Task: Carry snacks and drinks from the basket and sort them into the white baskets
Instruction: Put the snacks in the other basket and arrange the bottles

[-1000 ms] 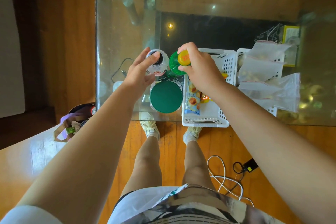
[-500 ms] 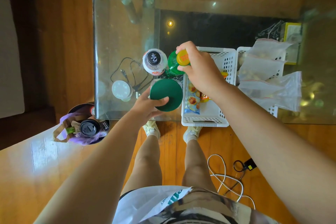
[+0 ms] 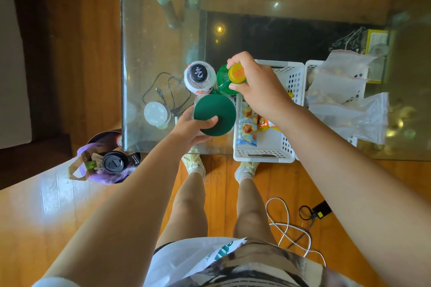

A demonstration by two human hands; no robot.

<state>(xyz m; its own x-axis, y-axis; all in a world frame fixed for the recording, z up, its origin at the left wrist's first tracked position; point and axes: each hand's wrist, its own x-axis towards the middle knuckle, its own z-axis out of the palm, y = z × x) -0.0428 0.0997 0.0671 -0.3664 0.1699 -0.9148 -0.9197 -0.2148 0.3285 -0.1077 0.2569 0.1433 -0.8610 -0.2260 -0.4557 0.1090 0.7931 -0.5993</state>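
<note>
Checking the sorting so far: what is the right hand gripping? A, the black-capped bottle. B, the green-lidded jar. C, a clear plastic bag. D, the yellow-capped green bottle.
D: the right hand wraps the yellow cap of the green bottle; the left hand grips the green-lidded jar.

Table: glass top, upper half of frame, wood floor seen through it.
Centre: black-capped bottle, green bottle with yellow cap, green-lidded jar, close together.
Right of centre: two white baskets, side by side at near edge.
Right: clear zip bags.
</note>
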